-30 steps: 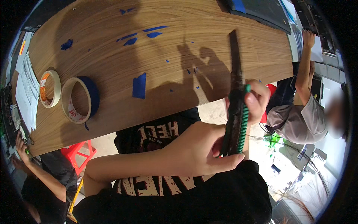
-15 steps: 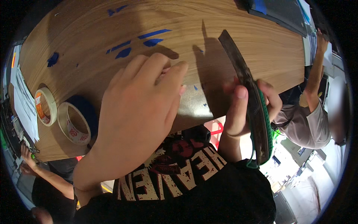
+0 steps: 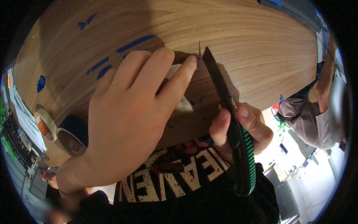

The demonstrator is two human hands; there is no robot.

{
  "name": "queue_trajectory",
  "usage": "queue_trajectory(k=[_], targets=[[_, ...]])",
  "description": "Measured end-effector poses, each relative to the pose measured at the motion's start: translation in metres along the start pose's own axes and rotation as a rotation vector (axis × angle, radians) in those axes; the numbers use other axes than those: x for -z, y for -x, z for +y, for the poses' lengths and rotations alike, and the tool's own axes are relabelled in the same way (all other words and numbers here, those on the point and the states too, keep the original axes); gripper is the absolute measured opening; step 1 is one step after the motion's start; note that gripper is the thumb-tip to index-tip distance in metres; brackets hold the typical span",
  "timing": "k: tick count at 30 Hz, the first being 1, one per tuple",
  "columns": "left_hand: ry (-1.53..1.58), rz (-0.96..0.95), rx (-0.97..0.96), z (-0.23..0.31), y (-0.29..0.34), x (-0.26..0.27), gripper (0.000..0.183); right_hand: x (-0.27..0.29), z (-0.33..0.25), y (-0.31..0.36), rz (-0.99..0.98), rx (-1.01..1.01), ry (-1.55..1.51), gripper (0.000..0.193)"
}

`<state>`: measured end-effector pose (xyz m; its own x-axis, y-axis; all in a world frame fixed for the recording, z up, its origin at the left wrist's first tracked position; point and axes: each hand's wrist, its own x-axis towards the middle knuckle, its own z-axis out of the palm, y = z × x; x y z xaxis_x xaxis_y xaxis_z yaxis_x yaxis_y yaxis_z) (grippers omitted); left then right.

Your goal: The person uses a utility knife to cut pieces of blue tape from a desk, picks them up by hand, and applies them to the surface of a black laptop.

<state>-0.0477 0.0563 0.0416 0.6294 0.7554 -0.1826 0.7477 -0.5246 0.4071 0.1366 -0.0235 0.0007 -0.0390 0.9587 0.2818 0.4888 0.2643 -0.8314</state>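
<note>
The head camera (a wide fisheye) looks down. The left hand (image 3: 128, 97) sits nearest, the worktop (image 3: 268, 48) beyond.

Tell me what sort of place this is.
Probably a shared office or workroom: a wood-grain table bearing a blue tape roll, white papers at left, and another person at right.

lettering as i see it: large pale, red-flecked block letters (image 3: 172, 183), upside down, cross my shirt (image 3: 179, 203); an orange label (image 3: 43, 127) lines the pale roll (image 3: 50, 119); reddish print (image 3: 76, 147), too small to make out, marks the blue roll's (image 3: 77, 126) core.
</note>
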Motion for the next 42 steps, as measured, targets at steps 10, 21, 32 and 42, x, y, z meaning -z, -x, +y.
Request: queue_trajectory(k=[10,21,32,42], targets=[[-0.021,0.074,-0.007,-0.001,-0.002,0.002,0.049,-0.016,-0.006,0.003,0.246,-0.011,-0.059,0.041],[-0.036,0.085,-0.017,-0.001,-0.005,0.005,0.045,-0.027,-0.001,-0.005,0.325,0.085,-0.015,0.032],[-0.076,0.094,-0.028,-0.001,-0.005,0.006,0.050,-0.028,0.003,-0.010,0.289,0.210,0.035,0.033],[-0.206,0.120,-0.050,0.000,0.000,0.001,0.051,-0.037,0.014,-0.015,0.341,0.443,0.010,0.025]])
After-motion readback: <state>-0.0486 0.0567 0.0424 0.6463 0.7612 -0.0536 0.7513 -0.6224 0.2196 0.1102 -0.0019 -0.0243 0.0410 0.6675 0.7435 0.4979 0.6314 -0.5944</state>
